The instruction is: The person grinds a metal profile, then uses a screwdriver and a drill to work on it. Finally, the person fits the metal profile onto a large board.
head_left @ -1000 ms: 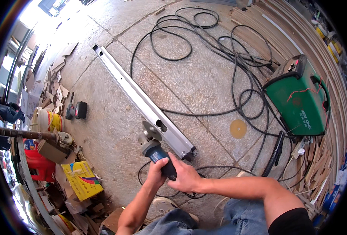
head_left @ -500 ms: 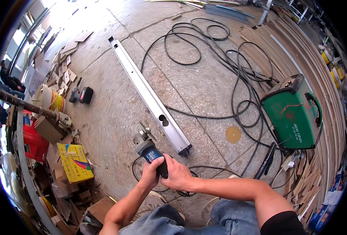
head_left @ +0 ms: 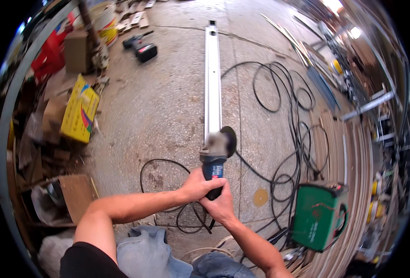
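Note:
An angle grinder (head_left: 212, 169) with a dark blue body and a grey metal head is held in both hands. My left hand (head_left: 196, 186) wraps the body from the left. Close against it, my right hand (head_left: 221, 204) grips the rear of the handle. The grinder's dark disc (head_left: 230, 141) sits on the right side of its head and looks blurred. Beyond it, a long white metal profile (head_left: 212, 88) lies on the floor, pointing away from me. The grinder's head hides its near end, and whether the disc touches it I cannot tell.
Looped black cable (head_left: 292, 116) covers the floor at right, near a green machine (head_left: 313, 215) and stacked long strips (head_left: 348, 162). On the left are a yellow box (head_left: 80, 110), cardboard and scrap. A cordless power tool (head_left: 140, 48) lies farther off.
My view has swung, so the profile now runs nearly straight ahead. The grinder has come over its near end, with the disc turned to the right. Both hands keep their hold.

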Demonstrator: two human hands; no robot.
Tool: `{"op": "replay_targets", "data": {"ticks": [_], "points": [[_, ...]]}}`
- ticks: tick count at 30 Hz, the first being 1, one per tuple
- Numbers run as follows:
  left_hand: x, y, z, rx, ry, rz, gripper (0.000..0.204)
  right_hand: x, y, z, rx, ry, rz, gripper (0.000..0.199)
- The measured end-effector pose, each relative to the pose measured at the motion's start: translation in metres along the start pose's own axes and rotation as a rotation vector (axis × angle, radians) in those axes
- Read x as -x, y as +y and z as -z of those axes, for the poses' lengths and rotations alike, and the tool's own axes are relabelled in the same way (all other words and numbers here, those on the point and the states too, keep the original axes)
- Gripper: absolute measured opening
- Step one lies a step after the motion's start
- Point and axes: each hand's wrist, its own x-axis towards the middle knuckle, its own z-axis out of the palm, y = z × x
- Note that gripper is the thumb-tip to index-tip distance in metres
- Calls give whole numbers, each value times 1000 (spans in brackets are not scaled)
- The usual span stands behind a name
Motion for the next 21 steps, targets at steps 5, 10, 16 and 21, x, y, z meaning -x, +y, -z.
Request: {"op": "replay_targets", "data": {"ticks": [5,10,16,21], "points": [[-3,8,-14,-119,43,-190,51,-11,3,13,-139,22,55,58],[6,-4,-11,-55,-25,-107,59,-32,-7,52,-31,-74,4,58],[24,-71,-7,-430,313,61,68,-52,11,68,79,-169,4,60],[-6,-66,4,-563,282,20,77,-53,20,66,12,-177,-45,67]]}}
